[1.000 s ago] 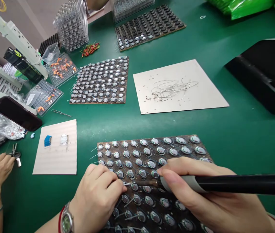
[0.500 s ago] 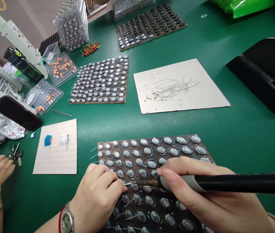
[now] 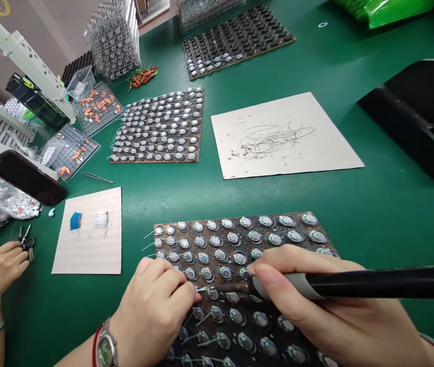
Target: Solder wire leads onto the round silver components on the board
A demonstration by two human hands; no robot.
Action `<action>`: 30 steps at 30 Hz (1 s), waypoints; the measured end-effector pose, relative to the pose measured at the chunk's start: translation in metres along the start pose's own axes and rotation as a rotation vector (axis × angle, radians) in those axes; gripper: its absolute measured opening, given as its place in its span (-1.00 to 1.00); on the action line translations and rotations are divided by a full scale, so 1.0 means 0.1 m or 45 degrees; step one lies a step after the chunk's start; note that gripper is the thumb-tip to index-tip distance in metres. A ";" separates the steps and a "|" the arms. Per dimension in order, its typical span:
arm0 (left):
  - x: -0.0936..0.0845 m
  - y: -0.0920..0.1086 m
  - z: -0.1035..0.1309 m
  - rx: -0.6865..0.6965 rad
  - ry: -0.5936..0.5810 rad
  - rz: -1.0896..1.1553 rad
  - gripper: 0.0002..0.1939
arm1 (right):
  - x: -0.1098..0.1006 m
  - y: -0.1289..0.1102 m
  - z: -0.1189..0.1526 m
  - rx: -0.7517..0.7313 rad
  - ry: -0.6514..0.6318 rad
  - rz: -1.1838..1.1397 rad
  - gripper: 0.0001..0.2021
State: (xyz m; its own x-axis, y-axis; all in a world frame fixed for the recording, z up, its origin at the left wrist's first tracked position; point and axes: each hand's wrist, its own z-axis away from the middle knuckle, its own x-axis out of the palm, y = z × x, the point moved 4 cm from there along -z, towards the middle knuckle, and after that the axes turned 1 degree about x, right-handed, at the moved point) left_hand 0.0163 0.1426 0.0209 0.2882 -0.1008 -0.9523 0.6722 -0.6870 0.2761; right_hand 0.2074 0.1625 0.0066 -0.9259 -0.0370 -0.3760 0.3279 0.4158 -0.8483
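Observation:
My right hand (image 3: 327, 300) is wrapped round the grey-and-black handle of a soldering iron (image 3: 377, 283). Its tip reaches left to a small round silver part on a dark board (image 3: 235, 227) set with rows of such parts. Just left of that tip, my left hand (image 3: 159, 306) is closed in a pinch on a thin pale wire (image 3: 202, 289), whose end meets the same part. Fine wires stick out from several parts along the board's left side. Both hands cover some of the rows beneath them.
Another person's hand (image 3: 0, 267) lies beside keys (image 3: 28, 243) at the left. Cut blue and white wires lie on a card (image 3: 86, 255); loose wire lies on a second card (image 3: 327, 148). Behind are a filled board (image 3: 159, 127), a phone (image 3: 27, 177) and a black box (image 3: 404, 117).
The other person's hand has shifted a little right, closer against the keys. The rear of my soldering iron has risen slightly, while its tip and my left hand stay in place.

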 end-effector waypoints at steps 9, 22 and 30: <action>0.01 0.00 0.00 0.005 -0.006 -0.027 -0.81 | -0.13 0.04 0.01 0.043 0.196 -0.070 -0.79; -0.04 -0.16 -0.07 -0.001 0.176 -0.062 -0.87 | -0.07 0.05 -0.07 0.080 0.190 -0.070 -0.79; 0.01 -0.14 -0.07 0.024 0.136 -0.099 -0.82 | -0.05 0.05 -0.11 0.101 0.178 -0.040 -0.74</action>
State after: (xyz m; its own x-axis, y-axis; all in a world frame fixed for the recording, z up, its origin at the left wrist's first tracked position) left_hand 0.0125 0.1571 0.0170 0.3073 0.0294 -0.9512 0.6826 -0.7032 0.1988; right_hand 0.2119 0.1750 0.0081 -0.9511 0.0802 -0.2983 0.3073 0.3428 -0.8877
